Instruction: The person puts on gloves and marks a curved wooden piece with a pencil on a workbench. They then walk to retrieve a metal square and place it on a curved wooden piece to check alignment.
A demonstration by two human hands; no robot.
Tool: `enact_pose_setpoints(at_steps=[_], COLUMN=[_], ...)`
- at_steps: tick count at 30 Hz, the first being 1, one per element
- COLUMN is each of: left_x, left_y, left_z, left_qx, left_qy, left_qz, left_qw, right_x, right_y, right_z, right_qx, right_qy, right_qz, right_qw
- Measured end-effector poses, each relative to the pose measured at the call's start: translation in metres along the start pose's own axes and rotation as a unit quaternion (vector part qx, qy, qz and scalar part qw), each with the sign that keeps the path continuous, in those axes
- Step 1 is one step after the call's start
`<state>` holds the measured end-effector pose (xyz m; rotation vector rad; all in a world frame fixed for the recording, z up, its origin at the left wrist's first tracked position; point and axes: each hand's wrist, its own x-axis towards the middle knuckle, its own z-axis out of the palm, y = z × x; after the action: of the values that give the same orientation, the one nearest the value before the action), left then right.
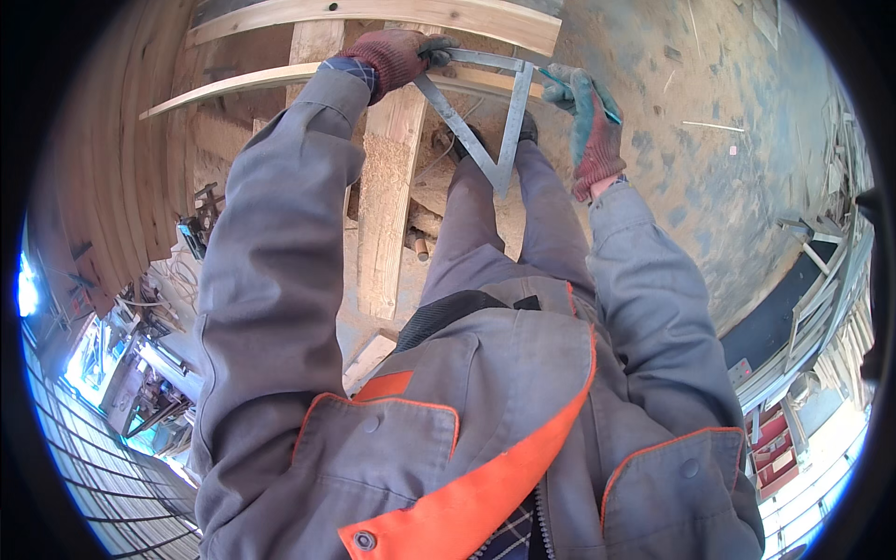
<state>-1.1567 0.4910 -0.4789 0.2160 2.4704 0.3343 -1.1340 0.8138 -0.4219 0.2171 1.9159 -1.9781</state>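
Note:
My left hand (397, 60), in a red and dark grey work glove, is closed on one corner of a metal triangular square (512, 126). The square lies across a narrow wooden strip (229, 86), its pointed corner hanging toward me over my legs. To its right, my right hand (592, 126) in a similar glove grips a thin teal pencil (612, 118). The pencil's front end points at the square's upper right corner, near the strip's end. Whether the tip touches the wood I cannot tell.
Beyond the strip runs a wider board (448, 13). A sawdust-covered plank (385, 210) stretches toward me beneath my left arm. Stacked boards (117, 140) stand at left, with a power tool (194, 235) nearby. Long thin strips (810, 308) and a red box (777, 450) lie at right.

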Motion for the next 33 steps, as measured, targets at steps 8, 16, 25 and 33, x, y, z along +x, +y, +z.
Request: enact_pose_setpoints(at_steps=[8,16,25,33], left_x=[-0.017,0.002,0.012,0.015], left_y=[-0.001,-0.014,-0.015,-0.01], left_z=[0.019,0.026,0.015,0.012], left_qx=[0.061,0.03,0.09,0.079], left_qy=[0.14,0.15,0.088,0.088], left_qz=[0.103,0.087,0.066,0.073], left_qw=[0.983,0.984,0.99,0.99], right_x=[0.004,0.011,0.019,0.005], right_y=[0.012,0.01,0.013,0.002], right_z=[0.011,0.008,0.005,0.008], right_qx=[0.013,-0.073,-0.005,-0.04], right_qy=[0.032,0.033,0.053,0.056], right_qz=[-0.038,-0.049,-0.01,0.002], right_qw=[0.999,0.996,0.999,0.998])
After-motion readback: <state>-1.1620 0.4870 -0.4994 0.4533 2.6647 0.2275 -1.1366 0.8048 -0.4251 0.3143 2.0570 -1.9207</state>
